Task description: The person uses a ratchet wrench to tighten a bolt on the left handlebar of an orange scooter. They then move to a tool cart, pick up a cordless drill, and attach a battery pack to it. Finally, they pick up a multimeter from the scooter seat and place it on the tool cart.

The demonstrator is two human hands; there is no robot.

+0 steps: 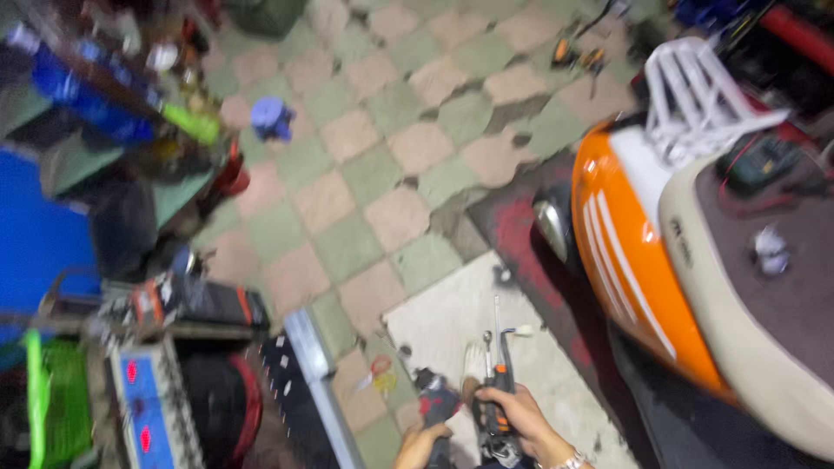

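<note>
Low over the tiled floor [373, 174], beside the orange scooter [634, 260]. Right hand [512, 417] has its grip clamped around the handle of a long-shafted tool [498, 365], likely a screwdriver; blur hides detail. Stiff, light, best held at the handle. Left hand [421, 445] rests closed on a dark part [437, 404].

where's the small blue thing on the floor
In the head view it sits upper left, on the checkered floor tiles: the small blue object lies just right of the cluttered shelf.
</note>
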